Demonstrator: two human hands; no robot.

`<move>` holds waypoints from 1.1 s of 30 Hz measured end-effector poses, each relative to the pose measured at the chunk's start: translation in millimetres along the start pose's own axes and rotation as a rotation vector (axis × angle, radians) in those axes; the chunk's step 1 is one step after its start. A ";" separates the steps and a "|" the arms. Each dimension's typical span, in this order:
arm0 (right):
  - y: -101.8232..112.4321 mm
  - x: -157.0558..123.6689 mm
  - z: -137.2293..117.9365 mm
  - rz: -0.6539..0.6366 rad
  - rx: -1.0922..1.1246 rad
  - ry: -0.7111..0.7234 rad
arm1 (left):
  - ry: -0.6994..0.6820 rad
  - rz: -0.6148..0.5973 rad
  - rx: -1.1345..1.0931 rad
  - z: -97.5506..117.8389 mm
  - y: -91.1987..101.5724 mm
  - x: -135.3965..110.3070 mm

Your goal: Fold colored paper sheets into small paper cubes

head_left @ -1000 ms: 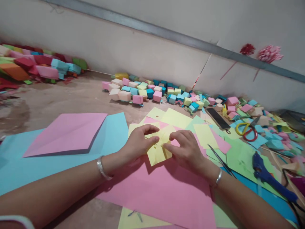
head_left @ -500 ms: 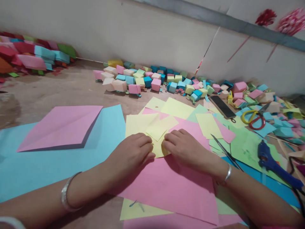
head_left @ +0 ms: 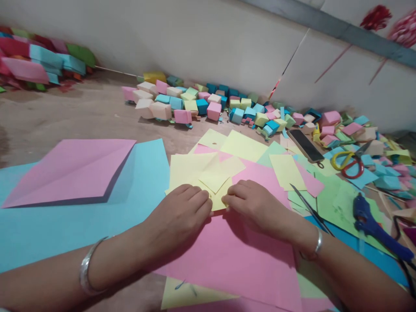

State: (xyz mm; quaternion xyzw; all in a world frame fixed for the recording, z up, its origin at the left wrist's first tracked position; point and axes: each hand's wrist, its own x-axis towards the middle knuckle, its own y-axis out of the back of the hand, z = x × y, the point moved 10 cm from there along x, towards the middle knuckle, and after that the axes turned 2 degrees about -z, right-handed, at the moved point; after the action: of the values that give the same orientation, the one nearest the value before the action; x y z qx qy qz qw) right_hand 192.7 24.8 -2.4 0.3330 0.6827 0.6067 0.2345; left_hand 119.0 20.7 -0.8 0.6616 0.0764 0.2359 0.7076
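A pale yellow sheet of paper (head_left: 191, 167) with a triangular flap folded at its middle lies over a stack of coloured sheets. My left hand (head_left: 186, 210) grips its near edge from the left, fingers curled. From the right, my right hand (head_left: 248, 206) pinches the same edge, a short gap away. The near edge looks bent up between the two hands; my fingers partly hide it. Beneath is a large pink sheet (head_left: 234, 255). To the right lie a smaller yellow piece (head_left: 287, 172) and dark-bladed scissors (head_left: 310, 208).
Small folded paper boxes (head_left: 214, 111) line the wall. At the right are a phone (head_left: 305, 145), yellow-and-red-handled scissors (head_left: 347, 164) and a blue glue gun (head_left: 368, 221). On the left, a folded pink sheet (head_left: 74, 169) rests on a blue sheet (head_left: 81, 234).
Both hands keep hold of the yellow paper, and its near edge is turned up slightly further. The view has shifted a little.
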 end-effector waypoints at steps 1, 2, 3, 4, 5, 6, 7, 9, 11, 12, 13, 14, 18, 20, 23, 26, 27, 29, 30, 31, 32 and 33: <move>0.2 0.3 3.8 0.011 0.059 -0.022 | 0.019 0.017 -0.036 -3.3 1.8 0.1; 0.5 0.9 7.6 0.023 0.132 -0.043 | 0.051 0.037 -0.081 -7.9 3.5 0.3; 0.9 1.4 11.7 0.038 0.213 -0.066 | 0.095 0.058 -0.134 -13.8 4.9 0.4; 1.3 2.0 16.2 0.055 0.298 -0.095 | 0.143 0.078 -0.194 -20.0 5.7 0.5; 0.8 2.3 21.6 0.070 0.374 -0.136 | 0.190 0.095 -0.256 -25.8 5.7 0.5; -0.9 2.2 27.4 0.077 0.429 -0.188 | 0.232 0.105 -0.313 -30.8 4.8 0.6; -3.0 1.7 33.2 0.082 0.459 -0.246 | 0.267 0.106 -0.357 -34.5 3.2 1.0; -8.8 0.3 41.7 0.070 0.455 -0.345 | 0.307 0.092 -0.394 -38.2 -0.4 2.4; -14.2 -0.3 45.1 0.042 0.401 -0.399 | 0.334 0.070 -0.375 -40.3 -3.0 4.0; -16.1 -0.2 45.8 0.031 0.371 -0.415 | 0.344 0.061 -0.356 -41.0 -3.8 4.7; -17.6 -0.1 46.5 0.022 0.342 -0.430 | 0.352 0.054 -0.334 -41.8 -4.2 5.2; -18.8 0.2 46.8 0.014 0.314 -0.441 | 0.358 0.046 -0.310 -42.5 -4.7 5.7; -20.1 1.8 45.7 0.004 0.234 -0.459 | 0.372 0.019 -0.213 -45.5 -6.2 6.4; -18.8 1.3 45.2 0.023 0.217 -0.469 | 0.369 0.008 -0.179 -46.5 -7.2 6.8; -14.9 -0.4 44.3 0.079 0.206 -0.474 | 0.360 -0.009 -0.160 -47.4 -9.6 7.5; -15.0 -1.4 44.3 0.102 0.216 -0.477 | 0.363 -0.013 -0.154 -48.3 -10.6 7.8; -15.6 -1.6 44.8 0.102 0.219 -0.483 | 0.365 -0.013 -0.154 -48.4 -10.5 7.9; -16.5 -1.9 46.0 0.101 0.221 -0.498 | 0.380 -0.017 -0.160 -49.6 -10.4 7.7; -16.6 -1.9 46.3 0.101 0.219 -0.502 | 0.395 -0.020 -0.166 -50.9 -10.4 7.4; -16.7 -1.9 46.3 0.103 0.216 -0.505 | 0.411 -0.027 -0.172 -52.3 -10.8 7.0; -16.8 -1.9 46.2 0.104 0.214 -0.507 | 0.427 -0.037 -0.179 -53.6 -11.5 6.6; -16.9 -2.0 46.1 0.106 0.212 -0.510 | 0.440 -0.048 -0.183 -54.7 -12.5 6.3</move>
State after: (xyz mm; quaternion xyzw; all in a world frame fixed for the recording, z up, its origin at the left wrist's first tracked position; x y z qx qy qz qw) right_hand 224.5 53.6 -26.2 0.5326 0.6429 0.4401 0.3306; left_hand 104.4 72.6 -17.8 0.5253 0.2227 0.3633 0.7366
